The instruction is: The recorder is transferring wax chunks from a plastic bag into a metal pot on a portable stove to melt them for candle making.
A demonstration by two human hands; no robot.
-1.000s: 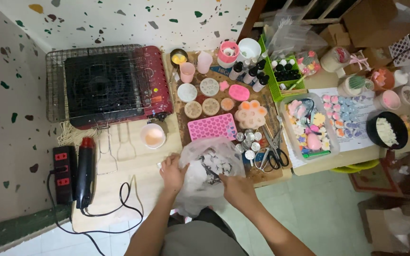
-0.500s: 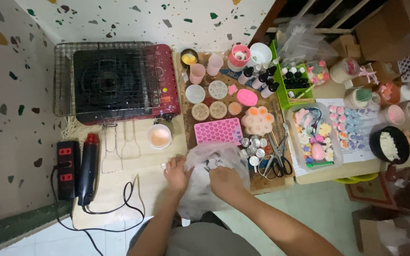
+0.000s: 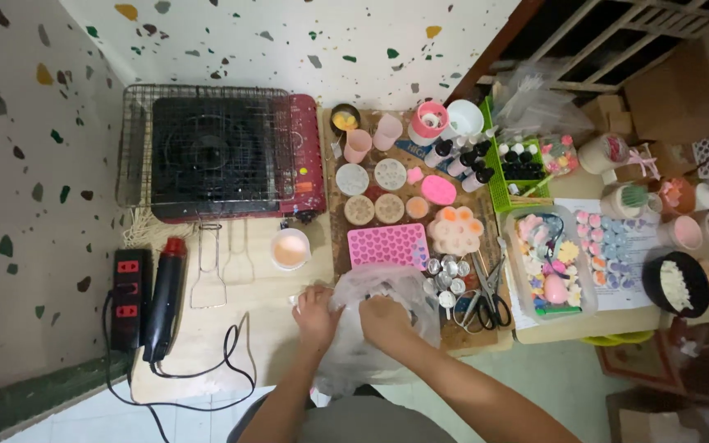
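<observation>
Both hands are clamped on a clear plastic bag (image 3: 379,328) at the table's (image 3: 207,344) near edge: left hand (image 3: 316,314) on its left side, right hand (image 3: 385,318) at its middle.

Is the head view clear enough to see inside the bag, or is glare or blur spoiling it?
Head view: even light, no harsh shadows; the crinkled clear plastic bag looks milky, hiding its contents; both hands grip it, slightly soft.

Home craft corner — a low wooden table (image 3: 231,328) against a terrazzo wall (image 3: 289,33), crowded with silicone moulds (image 3: 387,244), dropper bottles (image 3: 461,160), a portable gas stove (image 3: 223,156), a heat gun (image 3: 162,295), scissors (image 3: 490,299) — cardboard boxes (image 3: 674,82) stacked behind.
</observation>
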